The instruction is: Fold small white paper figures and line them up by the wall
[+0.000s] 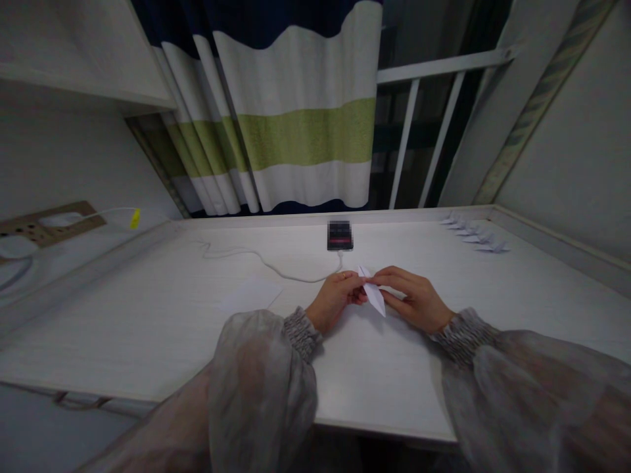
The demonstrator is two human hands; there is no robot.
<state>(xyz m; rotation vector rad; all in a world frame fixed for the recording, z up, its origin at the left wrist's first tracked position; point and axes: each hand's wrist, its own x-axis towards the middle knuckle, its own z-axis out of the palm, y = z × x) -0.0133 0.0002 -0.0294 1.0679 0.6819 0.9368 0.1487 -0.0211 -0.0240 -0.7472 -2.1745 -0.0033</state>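
A small white folded paper (373, 293), long and pointed at both ends, lies tilted on the white table (148, 328) between my hands. My left hand (336, 300) pinches its left side with curled fingers. My right hand (415, 298) presses and grips its right side, fingers closed over it. Both wrists wear sheer grey sleeves with gathered cuffs.
A flat white sheet (250, 295) lies left of my hands. A dark phone-like device (340, 234) with a white cable (256, 257) sits behind them. Several small folded paper pieces (474, 234) stand at the back right. A striped curtain (296, 131) and a wall socket strip (49, 223) are beyond.
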